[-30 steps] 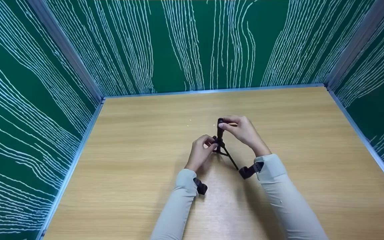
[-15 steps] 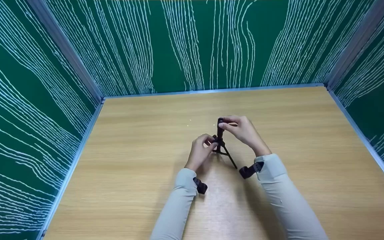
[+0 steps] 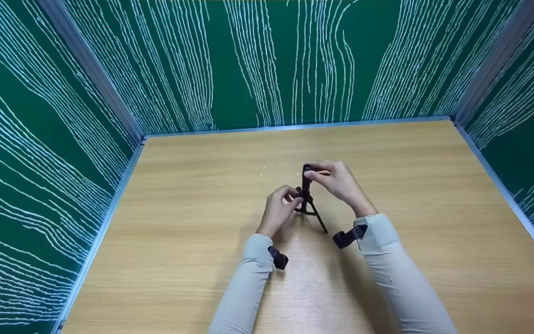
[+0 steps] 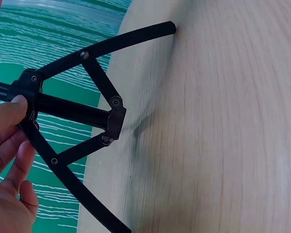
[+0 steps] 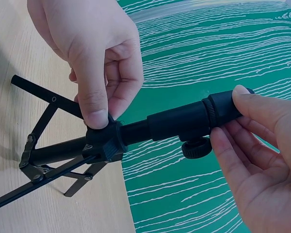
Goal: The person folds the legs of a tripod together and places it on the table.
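Observation:
A small black tripod (image 3: 306, 184) stands roughly upright near the middle of the table, its legs partly spread. My left hand (image 3: 277, 212) pinches the collar (image 5: 107, 141) where the legs join the centre column, thumb on top in the right wrist view. With thumb and fingers, my right hand (image 3: 340, 184) grips the top end of the column (image 5: 222, 108), just above a ridged ring. A round knob (image 5: 197, 148) sticks out from the column between the two hands. Hinged braces (image 4: 103, 81) link the legs to the column's foot in the left wrist view.
Tiny pale specks (image 3: 261, 175) lie on the wooden table (image 3: 179, 241) behind the tripod. Green walls (image 3: 244, 106) with white wavy lines enclose the table at the back and sides. Each sleeve cuff carries a black wrist camera (image 3: 280, 260).
The tripod's front leg has shifted a little to the left and back, its tip drawing slightly inward. Both hands keep almost the same place and grip.

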A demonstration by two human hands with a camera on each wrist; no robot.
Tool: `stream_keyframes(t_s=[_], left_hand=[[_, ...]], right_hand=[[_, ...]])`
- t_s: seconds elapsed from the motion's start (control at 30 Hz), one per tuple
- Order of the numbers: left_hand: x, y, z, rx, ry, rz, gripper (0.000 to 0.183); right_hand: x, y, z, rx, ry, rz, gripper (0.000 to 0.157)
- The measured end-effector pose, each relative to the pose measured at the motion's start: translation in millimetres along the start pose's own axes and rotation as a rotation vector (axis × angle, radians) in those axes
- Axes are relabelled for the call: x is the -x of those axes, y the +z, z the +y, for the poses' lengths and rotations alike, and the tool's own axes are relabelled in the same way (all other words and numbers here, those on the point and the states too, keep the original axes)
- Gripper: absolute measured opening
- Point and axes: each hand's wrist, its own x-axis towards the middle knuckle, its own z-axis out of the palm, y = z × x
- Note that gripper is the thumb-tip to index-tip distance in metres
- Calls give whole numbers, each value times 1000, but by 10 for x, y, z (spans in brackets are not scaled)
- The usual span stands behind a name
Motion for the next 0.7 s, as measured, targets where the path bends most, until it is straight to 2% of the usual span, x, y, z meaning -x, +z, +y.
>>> stream_keyframes(t_s=[0.37,0.7], left_hand=[[-8,-20,26,11,14,8,7],[-7,-26,52,-3,20,14,7]], right_hand=[[11,-22,-22,0,29,-9,33],[19,-32,-34,9,19,-10,34]])
